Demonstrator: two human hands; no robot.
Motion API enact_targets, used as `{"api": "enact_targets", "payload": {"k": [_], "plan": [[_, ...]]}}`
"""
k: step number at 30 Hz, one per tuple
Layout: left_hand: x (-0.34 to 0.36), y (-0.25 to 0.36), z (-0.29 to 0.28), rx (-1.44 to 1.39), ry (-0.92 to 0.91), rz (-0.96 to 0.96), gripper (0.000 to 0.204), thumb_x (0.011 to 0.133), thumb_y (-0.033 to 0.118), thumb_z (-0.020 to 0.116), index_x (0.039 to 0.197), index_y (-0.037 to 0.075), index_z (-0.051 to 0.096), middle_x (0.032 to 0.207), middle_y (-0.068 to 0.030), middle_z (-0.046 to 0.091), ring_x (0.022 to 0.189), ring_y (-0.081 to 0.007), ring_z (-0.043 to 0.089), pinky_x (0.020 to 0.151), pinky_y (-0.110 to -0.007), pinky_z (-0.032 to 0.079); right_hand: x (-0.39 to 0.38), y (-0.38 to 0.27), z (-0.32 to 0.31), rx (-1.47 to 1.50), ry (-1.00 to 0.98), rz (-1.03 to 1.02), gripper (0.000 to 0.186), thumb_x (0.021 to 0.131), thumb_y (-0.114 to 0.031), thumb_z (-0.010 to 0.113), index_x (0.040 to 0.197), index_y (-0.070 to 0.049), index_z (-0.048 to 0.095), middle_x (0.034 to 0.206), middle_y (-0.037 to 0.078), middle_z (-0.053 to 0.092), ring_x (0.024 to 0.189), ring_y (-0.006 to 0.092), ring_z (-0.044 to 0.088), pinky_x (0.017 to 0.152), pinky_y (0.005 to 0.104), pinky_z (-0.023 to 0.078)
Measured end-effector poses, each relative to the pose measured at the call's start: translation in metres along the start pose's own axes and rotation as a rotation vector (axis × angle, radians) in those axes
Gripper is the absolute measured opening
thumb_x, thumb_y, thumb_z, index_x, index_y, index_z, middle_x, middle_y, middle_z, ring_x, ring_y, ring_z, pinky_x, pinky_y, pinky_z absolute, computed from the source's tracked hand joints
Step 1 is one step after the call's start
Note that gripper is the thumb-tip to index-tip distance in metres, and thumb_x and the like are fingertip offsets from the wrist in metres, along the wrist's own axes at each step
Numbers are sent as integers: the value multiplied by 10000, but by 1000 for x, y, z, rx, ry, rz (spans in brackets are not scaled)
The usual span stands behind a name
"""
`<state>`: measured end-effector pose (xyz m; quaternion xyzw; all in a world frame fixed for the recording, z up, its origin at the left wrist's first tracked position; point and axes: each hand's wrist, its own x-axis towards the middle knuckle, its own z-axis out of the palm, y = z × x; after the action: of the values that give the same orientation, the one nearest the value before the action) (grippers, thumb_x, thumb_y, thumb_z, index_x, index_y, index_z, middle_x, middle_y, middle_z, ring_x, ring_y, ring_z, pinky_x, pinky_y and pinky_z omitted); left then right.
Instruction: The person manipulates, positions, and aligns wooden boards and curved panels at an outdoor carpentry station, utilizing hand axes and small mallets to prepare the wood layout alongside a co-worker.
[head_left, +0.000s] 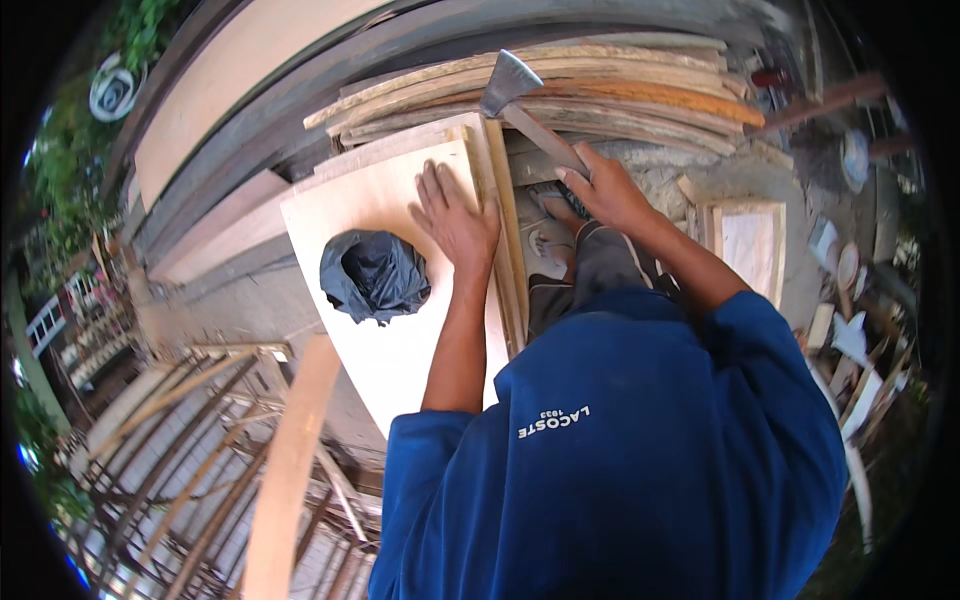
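Observation:
My right hand [608, 188] is wrapped round the wooden handle of a hatchet [543, 135]. Its broad metal head [510, 82] points away from me, over the far corner of a pale wooden board [400, 190]. Flat on that board, near its right edge, lies my left hand [456, 218] with the fingers stretched out and holding nothing. Left of this hand, a crumpled black plastic bag [376, 277] rests on the board with its mouth open. More wood shows beneath the board along its right edge.
Beyond the board lie stacked rough planks [620, 90]. To the right stands a wooden box-like piece [750, 245], with wood scraps [850, 345] farther right. A long plank [292, 470] and a slatted wooden frame [190, 460] are at the lower left. My feet are beside the board.

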<state>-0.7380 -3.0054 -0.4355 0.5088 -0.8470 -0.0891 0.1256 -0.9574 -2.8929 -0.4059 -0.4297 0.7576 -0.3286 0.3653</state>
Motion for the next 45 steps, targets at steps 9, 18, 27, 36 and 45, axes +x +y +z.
{"api": "enact_targets", "payload": {"k": [9,18,27,36,45], "plan": [[-22,-15,19,131,-9,-33,804,869,378,678,1540,22,418,1666,-164,318,1541,-433,245,1151,-724,204,-33,18,36,124,-45,101,392,998,-332,635,1176,11,569,916,283,690,868,508,654,760,547,529],[-11,-5,12,102,28,-131,871,849,404,678,1541,-24,369,1673,-181,282,1558,-386,223,1180,-675,197,-20,-84,-6,-157,160,-329,325,977,-310,658,1137,-49,549,913,261,685,855,483,662,721,563,521],[-15,-10,-5,-24,-67,-213,959,793,332,754,1554,-50,312,1676,-200,241,1571,-387,164,1201,-696,133,-21,-118,-4,-275,138,-293,304,979,-294,660,1140,-67,536,883,235,696,796,461,689,682,551,533],[-4,-11,-11,-91,-30,-199,925,791,333,763,1530,-37,347,1669,-196,246,1566,-383,175,1202,-688,148,-3,-83,20,-424,96,-241,277,958,-285,680,1058,-61,551,896,281,694,828,499,672,696,568,524],[-11,-13,-4,-93,23,-168,866,838,361,712,1518,-52,370,1647,-211,281,1558,-386,199,1203,-690,141,0,-63,26,-563,-44,-121,252,969,-252,673,1078,-51,566,895,296,690,828,507,672,701,554,524]]}}
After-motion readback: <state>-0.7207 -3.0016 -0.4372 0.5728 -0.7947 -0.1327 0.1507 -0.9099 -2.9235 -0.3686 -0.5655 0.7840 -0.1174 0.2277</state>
